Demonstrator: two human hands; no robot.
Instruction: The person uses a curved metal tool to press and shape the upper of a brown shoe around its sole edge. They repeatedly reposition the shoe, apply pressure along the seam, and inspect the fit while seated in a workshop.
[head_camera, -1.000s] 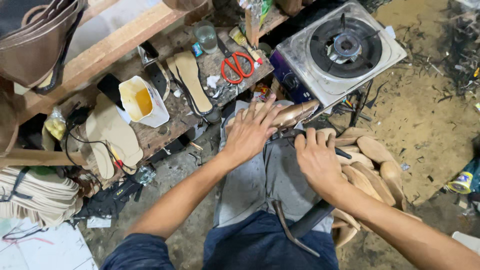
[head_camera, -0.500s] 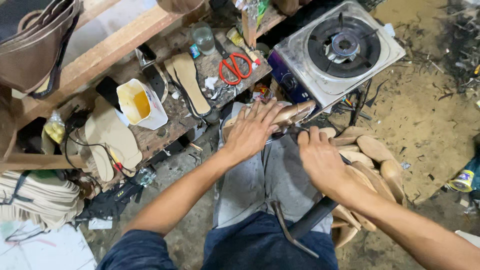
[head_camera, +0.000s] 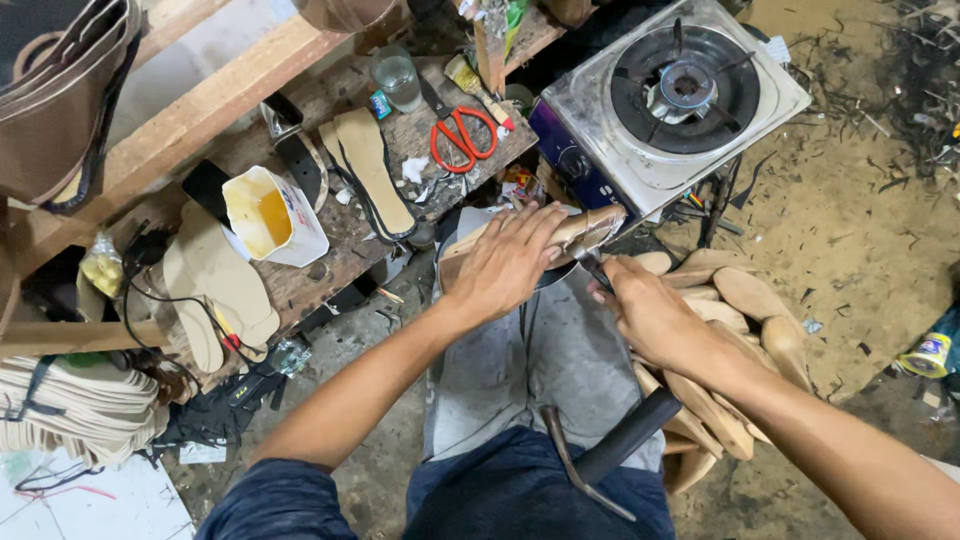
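Wooden shoe last (head_camera: 560, 235), tan, seemingly leather-wrapped.

Even, soft light over a sharp wide-angle view

Light falls from above without harsh shadows; only faint shade sits under the arms and beneath the wooden surface (head_camera: 330, 240). The metal top of the gas stove (head_camera: 670, 100) shows a mild sheen, no blown glare. Focus holds across the frame, and the shelf beams bend slightly toward the left edge.
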